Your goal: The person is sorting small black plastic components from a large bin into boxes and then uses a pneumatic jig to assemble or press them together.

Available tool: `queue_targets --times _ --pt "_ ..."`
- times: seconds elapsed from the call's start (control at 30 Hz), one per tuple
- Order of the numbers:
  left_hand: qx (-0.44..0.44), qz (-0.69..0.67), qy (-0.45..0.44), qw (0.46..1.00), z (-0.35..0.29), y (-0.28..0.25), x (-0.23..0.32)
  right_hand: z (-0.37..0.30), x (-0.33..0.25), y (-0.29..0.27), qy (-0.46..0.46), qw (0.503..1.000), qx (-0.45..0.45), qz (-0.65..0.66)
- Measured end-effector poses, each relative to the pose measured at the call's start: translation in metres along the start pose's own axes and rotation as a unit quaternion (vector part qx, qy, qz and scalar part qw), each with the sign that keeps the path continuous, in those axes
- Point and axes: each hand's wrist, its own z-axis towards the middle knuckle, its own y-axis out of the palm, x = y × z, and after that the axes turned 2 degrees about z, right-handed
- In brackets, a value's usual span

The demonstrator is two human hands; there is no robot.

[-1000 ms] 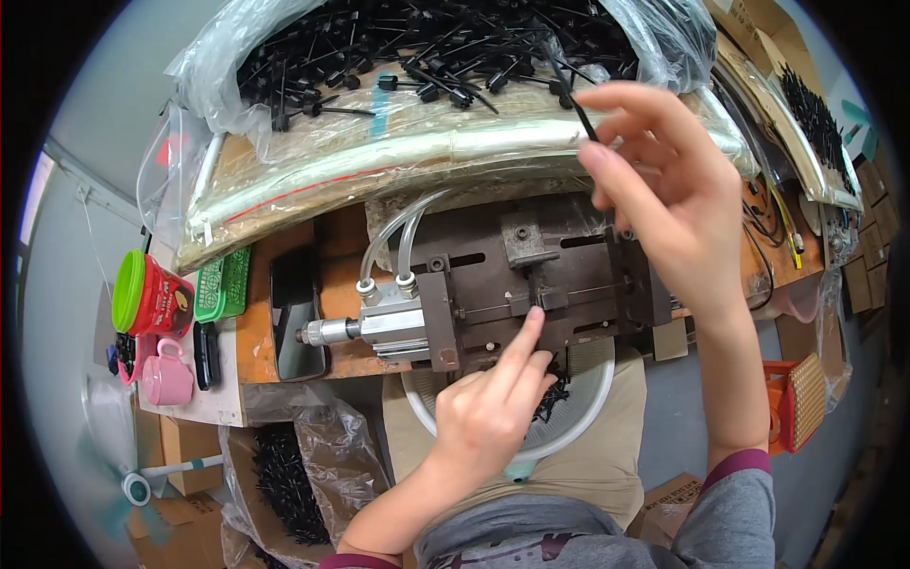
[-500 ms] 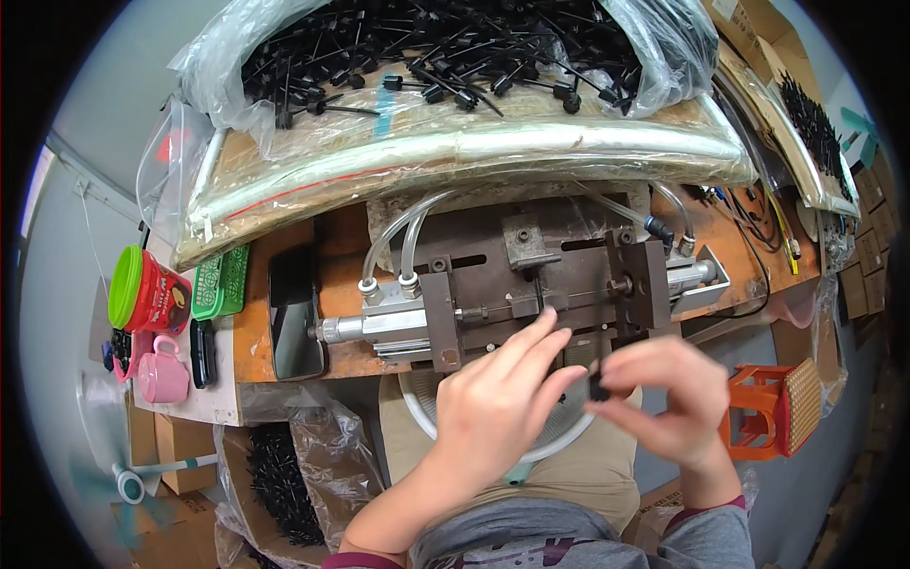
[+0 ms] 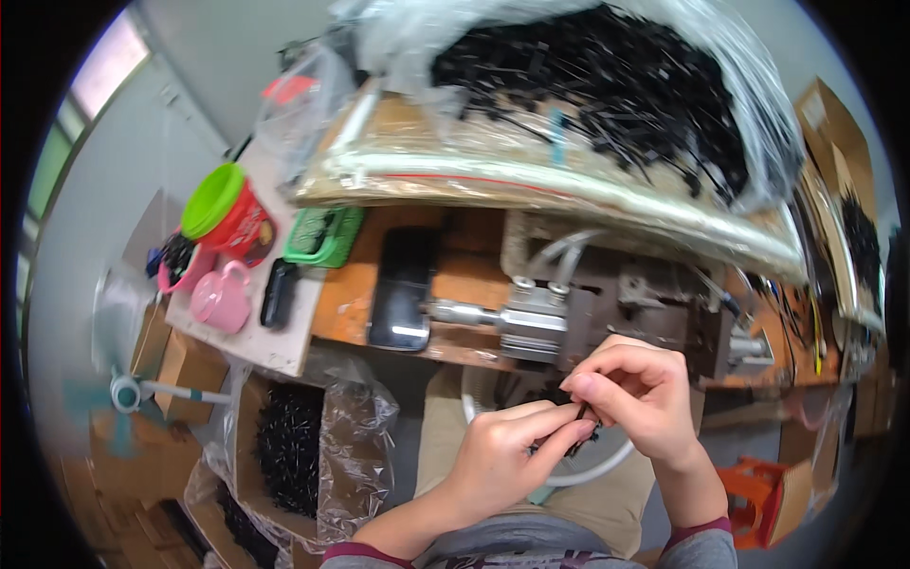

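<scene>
Close together, my left hand (image 3: 502, 457) and my right hand (image 3: 643, 396) both pinch one small black plastic part (image 3: 582, 413). My fingers cover most of it, so its full shape does not show. They hold it above a white-rimmed round basket (image 3: 599, 471) between my legs, in front of the clamping fixture (image 3: 533, 322). This metal fixture has silver air cylinders and clear hoses. More dark pieces are partly visible beneath my fingers.
A raised, plastic-wrapped tray (image 3: 569, 180) carries a heap of black stemmed parts (image 3: 607, 76). On the left are a phone (image 3: 403, 289), green basket (image 3: 327, 237), red tub (image 3: 248, 228) and pink mug (image 3: 221, 297). A carton of black pieces (image 3: 289, 446) stands below; an orange stool (image 3: 758, 498) is at right.
My left hand has come away from the fixture and joined my right hand on the black part. The view has swung left, so the bench appears shifted to the right.
</scene>
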Motion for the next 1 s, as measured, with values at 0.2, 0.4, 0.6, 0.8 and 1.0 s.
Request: queue_targets --times 0.2,0.4,0.6,0.8,1.0 --pt "0.102 -0.026 -0.016 0.994 -0.021 -0.056 0.006 0.088 -0.045 0.065 -0.149 0.988 0.006 0.045" --pt "0.273 0.069 0.053 0.958 -0.041 -0.099 0.004 0.204 -0.086 0.168 -0.533 0.845 -0.014 0.036" --pt "0.406 0.155 0.092 0.896 -0.034 -0.132 -0.029 0.287 -0.083 0.164 -0.488 0.776 0.159 -0.368" --pt "0.418 0.391 0.091 0.815 0.042 -0.208 -0.092 0.178 -0.071 0.096 -0.390 0.862 0.038 -0.320" --pt "0.380 0.505 0.038 0.774 0.085 -0.230 -0.117 0.152 -0.085 -0.031 -0.290 0.879 0.150 -0.349"
